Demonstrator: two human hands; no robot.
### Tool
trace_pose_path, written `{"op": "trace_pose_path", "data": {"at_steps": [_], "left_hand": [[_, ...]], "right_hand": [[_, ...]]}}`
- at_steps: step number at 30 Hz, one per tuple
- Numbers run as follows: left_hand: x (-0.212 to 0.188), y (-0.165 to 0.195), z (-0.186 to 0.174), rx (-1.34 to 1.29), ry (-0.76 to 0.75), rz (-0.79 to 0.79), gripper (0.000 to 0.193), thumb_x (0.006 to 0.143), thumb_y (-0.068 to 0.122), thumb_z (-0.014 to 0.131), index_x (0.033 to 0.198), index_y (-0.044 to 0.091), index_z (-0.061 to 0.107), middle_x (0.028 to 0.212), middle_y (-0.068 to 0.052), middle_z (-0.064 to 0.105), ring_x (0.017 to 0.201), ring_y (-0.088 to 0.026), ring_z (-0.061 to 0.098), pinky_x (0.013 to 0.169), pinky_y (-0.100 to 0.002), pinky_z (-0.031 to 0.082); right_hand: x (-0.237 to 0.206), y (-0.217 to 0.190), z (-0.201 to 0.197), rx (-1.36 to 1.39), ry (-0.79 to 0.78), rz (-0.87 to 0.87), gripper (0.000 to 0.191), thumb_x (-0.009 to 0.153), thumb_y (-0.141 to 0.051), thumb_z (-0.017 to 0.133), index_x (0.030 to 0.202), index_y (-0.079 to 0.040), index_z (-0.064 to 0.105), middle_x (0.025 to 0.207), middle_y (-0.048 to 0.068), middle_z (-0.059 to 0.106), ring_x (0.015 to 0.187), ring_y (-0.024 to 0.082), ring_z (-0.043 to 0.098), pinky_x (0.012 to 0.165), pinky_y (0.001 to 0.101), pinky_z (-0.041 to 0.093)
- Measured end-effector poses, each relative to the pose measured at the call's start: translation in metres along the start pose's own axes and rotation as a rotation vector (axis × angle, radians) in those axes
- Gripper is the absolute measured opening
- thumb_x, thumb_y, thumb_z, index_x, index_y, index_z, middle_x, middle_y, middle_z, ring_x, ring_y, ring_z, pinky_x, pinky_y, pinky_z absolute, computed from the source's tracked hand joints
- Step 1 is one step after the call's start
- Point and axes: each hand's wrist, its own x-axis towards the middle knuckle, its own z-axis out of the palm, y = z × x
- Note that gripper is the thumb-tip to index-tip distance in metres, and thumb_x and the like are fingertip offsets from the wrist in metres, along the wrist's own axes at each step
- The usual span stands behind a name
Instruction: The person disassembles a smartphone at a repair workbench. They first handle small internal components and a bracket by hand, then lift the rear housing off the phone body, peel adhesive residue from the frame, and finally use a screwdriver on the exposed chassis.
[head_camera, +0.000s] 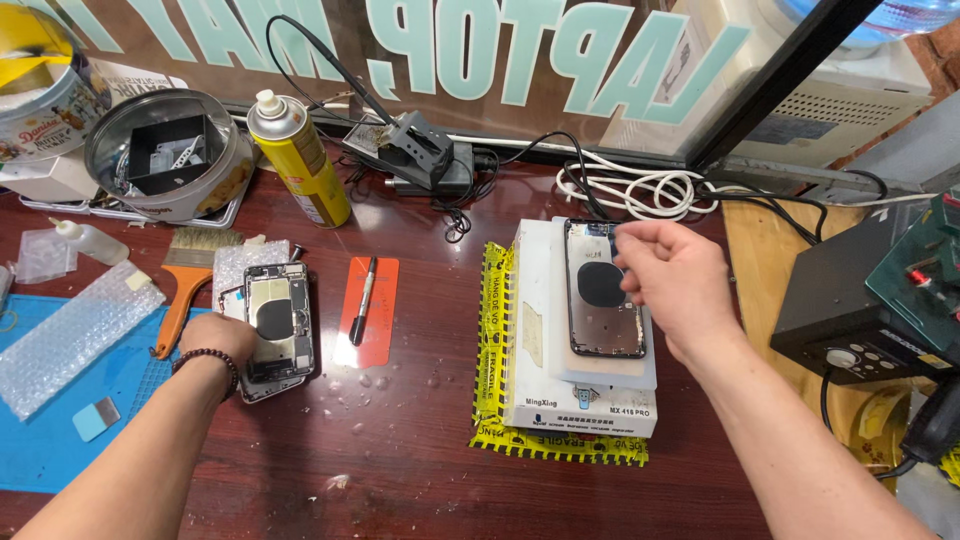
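Observation:
My left hand (218, 338) rests on the dark red table beside an opened phone housing (280, 320) with a round black coil, lying on a stack of similar parts; its fingers touch the housing's left edge. My right hand (672, 282) hovers with fingers pinched together over a second opened phone housing (600, 290), which lies on a white pad atop a white box (560, 400). Whether something small sits between the pinched fingertips cannot be made out.
A black pen on an orange card (366, 305) lies between the two phones. An orange-handled brush (185, 280), a yellow spray can (300, 160), a round tin (165, 150), a blue mat (60, 400) with bubble wrap, white cables (640, 190) and black equipment (860, 310) surround them.

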Motion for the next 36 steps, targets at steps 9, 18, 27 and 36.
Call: {"op": "trace_pose_path", "data": {"at_steps": [9,18,27,36], "left_hand": [[-0.039,0.020,-0.040,-0.708,-0.364,-0.004,0.011,0.099,0.011,0.064,0.104,0.002,0.061,0.093,-0.009,0.067,0.080,-0.024,0.067,0.067,-0.040,0.056],[-0.156,0.165,-0.023,-0.963,-0.909,0.168,0.007,0.094,0.010,0.062,0.099,0.005,0.063,0.089,-0.007,0.069,0.080,-0.018,0.065,0.077,-0.038,0.057],[-0.231,0.223,0.029,-0.966,-1.102,0.222,0.007,0.096,0.012,0.059,0.091,0.007,0.060,0.084,-0.006,0.070,0.073,-0.017,0.067,0.068,-0.036,0.056],[-0.250,0.230,0.058,-0.633,-0.804,0.339,0.013,0.093,0.011,0.067,0.097,-0.002,0.065,0.083,-0.011,0.072,0.063,-0.021,0.070,0.055,-0.035,0.056]], "right_hand": [[-0.004,0.034,-0.026,-0.332,0.085,0.147,0.021,0.086,-0.019,0.079,0.095,-0.001,0.077,0.078,0.007,0.074,0.067,0.013,0.063,0.059,0.0296,0.051],[-0.003,0.034,-0.022,-0.574,0.135,0.162,0.021,0.089,-0.020,0.074,0.097,-0.001,0.075,0.088,0.013,0.077,0.082,0.023,0.073,0.076,0.0379,0.055],[-0.008,0.061,-0.057,-0.133,0.319,0.184,0.021,0.095,-0.018,0.068,0.109,-0.001,0.068,0.095,0.008,0.073,0.083,0.016,0.065,0.073,0.0333,0.051],[-0.006,0.111,-0.125,-0.046,0.589,0.117,0.023,0.098,-0.016,0.066,0.116,-0.002,0.068,0.098,0.005,0.073,0.085,0.011,0.064,0.073,0.0286,0.051]]}}
